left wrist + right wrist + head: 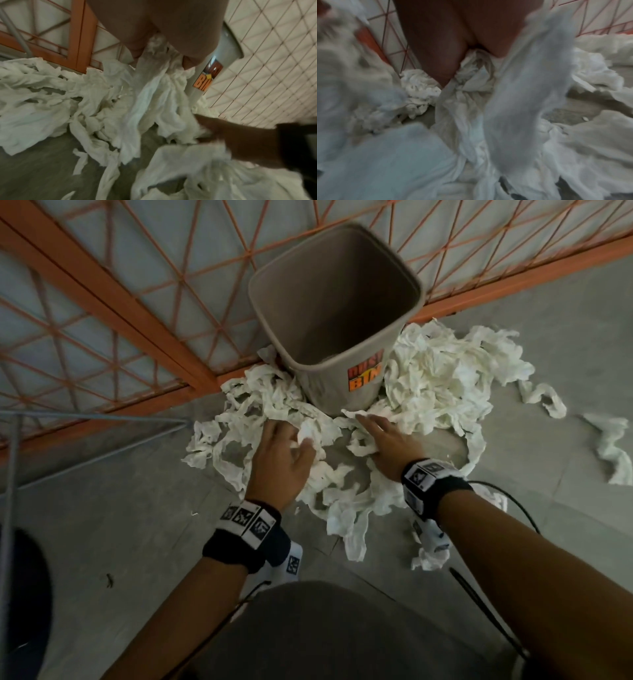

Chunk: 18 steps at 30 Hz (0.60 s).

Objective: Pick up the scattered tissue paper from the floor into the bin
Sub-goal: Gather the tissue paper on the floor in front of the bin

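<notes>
Two hands are down in the tissue heap, both yours. Your left hand (279, 455) sits at 7 o'clock from the dustbin (337, 313), fingers curled round a wad of white tissue paper (310, 440); the left wrist view confirms strips hanging from that clasp. Your right hand (385, 440) lies at 5 o'clock from the bin's base. From the head view its fingers look extended flat over the paper, but the right wrist view shows tissue bunched between the digits, so you are gripping a fold there as well.

The tissue paper is on the grey floor (120, 508), not in the bin. It rings the bin's base from about 3 o'clock round to 9 o'clock, touching the wall. The thickest mass (448, 374) lies at 4 o'clock. One loose strip (541, 398) and one separate scrap (611, 446) lie well apart at 3 o'clock.

The bin stands upright, grey-brown, with an orange label (364, 376) facing you, close against an orange lattice grille (113, 313). Its interior shows no paper.
</notes>
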{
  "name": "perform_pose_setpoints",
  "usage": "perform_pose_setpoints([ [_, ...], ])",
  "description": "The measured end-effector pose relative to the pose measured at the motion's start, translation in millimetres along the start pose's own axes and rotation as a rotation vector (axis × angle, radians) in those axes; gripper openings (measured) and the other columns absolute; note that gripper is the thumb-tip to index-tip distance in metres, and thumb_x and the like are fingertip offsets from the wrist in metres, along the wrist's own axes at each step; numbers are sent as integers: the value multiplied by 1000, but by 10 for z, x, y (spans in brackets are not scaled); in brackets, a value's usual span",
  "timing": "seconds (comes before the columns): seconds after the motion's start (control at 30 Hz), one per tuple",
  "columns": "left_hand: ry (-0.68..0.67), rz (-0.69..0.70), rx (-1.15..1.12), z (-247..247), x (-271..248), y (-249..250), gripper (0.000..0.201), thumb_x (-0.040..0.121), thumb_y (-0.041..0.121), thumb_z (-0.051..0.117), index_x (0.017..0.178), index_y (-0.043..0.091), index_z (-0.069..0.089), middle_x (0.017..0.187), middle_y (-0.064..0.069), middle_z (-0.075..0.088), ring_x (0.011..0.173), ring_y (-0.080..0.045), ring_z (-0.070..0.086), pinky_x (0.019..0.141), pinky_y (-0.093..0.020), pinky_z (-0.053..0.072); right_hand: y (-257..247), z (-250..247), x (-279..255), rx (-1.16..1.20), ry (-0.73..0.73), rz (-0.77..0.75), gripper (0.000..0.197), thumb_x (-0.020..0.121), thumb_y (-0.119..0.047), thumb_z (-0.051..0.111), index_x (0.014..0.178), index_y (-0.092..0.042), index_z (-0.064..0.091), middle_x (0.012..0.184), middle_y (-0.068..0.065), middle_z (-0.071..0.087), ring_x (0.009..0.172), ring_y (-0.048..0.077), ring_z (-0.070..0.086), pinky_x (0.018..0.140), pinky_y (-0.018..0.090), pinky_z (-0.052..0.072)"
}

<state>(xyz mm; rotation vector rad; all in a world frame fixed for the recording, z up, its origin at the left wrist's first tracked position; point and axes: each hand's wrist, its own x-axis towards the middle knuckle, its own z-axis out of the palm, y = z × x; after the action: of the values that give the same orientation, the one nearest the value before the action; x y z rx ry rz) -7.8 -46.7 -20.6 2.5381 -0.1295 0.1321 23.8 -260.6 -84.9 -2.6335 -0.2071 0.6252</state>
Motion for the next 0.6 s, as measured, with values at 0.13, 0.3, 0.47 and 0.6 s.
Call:
perform_pose_setpoints([
  [0.13, -37, -38, -137, -64, -126, 73, 11, 89, 6, 55, 96, 7, 47, 87, -3, 54, 74, -17, 50, 66, -19, 46, -4, 69, 58, -44, -9, 80, 57, 87, -14, 52, 142, -24, 38, 130, 13, 50, 112, 38, 57, 88, 45, 49],
  [0.3, -124, -26, -103, 160, -312, 68, 23, 89, 15, 41, 107, 15, 56, 105, -3, 63, 93, -27, 54, 82, -39, 47, -10, 16, -65, 239, 148, 171, 29, 89, -26, 53, 102, -2, 66, 106, 20, 63, 98, 38, 61, 77, 36, 46],
  [0.47, -395, 37, 125, 566, -599, 53, 54, 75, 61, 64, 106, 18, 51, 108, -5, 51, 101, -24, 44, 74, -36, 45, 13, -248, -282, 502, 298, 265, 23, 81, -23, 64, 92, -2, 66, 86, 13, 65, 86, 29, 61, 71, 32, 45],
  [0.6, -629, 55, 278, 870, -768, -32, 50, 75, 38, 74, 113, 14, 51, 125, -7, 41, 116, -27, 39, 77, -38, 49, 124, -360, -397, 671, 368, 285, 15, 78, -9, 58, 91, -12, 65, 84, 5, 65, 78, 22, 60, 70, 29, 46],
])
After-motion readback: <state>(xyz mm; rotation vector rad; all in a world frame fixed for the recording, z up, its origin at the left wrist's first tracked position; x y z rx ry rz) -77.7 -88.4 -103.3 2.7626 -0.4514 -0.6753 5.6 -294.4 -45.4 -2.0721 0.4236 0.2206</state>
